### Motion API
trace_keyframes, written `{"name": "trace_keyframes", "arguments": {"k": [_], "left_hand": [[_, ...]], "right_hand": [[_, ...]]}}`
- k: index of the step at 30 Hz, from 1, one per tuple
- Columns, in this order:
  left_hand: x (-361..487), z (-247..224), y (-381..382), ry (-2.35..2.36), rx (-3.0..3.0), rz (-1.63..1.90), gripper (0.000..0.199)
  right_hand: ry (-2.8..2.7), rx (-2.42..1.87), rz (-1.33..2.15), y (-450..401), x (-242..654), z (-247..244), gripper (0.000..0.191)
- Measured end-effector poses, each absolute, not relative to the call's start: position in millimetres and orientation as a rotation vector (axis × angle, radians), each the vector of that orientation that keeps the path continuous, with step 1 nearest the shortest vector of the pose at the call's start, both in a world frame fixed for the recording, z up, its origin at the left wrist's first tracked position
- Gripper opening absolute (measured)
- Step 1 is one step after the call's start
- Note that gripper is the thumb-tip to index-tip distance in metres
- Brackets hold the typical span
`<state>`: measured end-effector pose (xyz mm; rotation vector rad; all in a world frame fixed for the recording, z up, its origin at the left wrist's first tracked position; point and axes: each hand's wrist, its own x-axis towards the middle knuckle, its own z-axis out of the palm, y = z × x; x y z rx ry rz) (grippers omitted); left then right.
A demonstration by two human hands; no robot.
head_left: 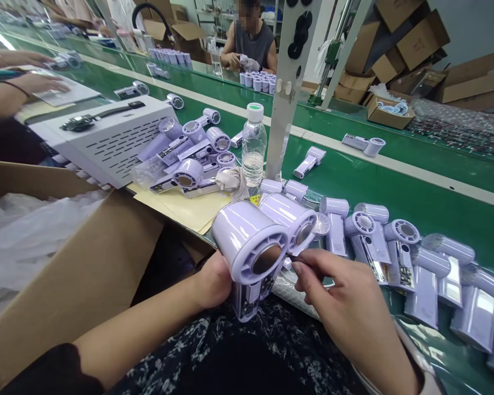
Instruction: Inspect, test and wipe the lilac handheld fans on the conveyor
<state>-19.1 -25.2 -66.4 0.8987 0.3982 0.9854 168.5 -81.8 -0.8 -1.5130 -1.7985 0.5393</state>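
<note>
Two lilac, hair-dryer-shaped handheld fans are held up close together in front of me. The nearer fan (247,233) has a ringed end with a round brown disc, and its open handle shows a circuit board. Just behind it sits the second fan (286,211). My left hand (216,280) is closed around the nearer fan from the left, its fingers mostly hidden; whether it also grips the second is unclear. My right hand (337,291) pinches a thin dark piece (294,257), its tip at the gap between the two fan ends. What that piece is, I cannot make out.
More fans (362,222) lie in a row on the green bench at right, and a pile of fans (189,148) lies at left. A water bottle (254,145) stands by a metal post (286,93). A carton (119,241) is at left; co-workers sit along the line.
</note>
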Motion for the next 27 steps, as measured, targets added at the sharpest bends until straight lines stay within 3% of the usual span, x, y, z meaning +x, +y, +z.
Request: {"name": "trace_keyframes", "arguments": {"k": [5,15,20,27], "left_hand": [[-19,-62,-22,0.305,1.041,0.995,0.071],[-10,-55,-25,0.31,0.92,0.889,0.079],[-8,-57,-28,0.306,0.848,0.861,0.077],[-4,-53,-27,0.303,0.778,0.899,0.078]], "right_hand": [[-1.489,-1.457,1.021,-82,170,-1,0.023],[-1.146,-1.209,1.223,-83,161,-23,0.019],[-1.177,-1.25,1.173,-86,160,-26,0.023],[-1.449,-1.429,0.699,-95,160,-18,0.019]]}}
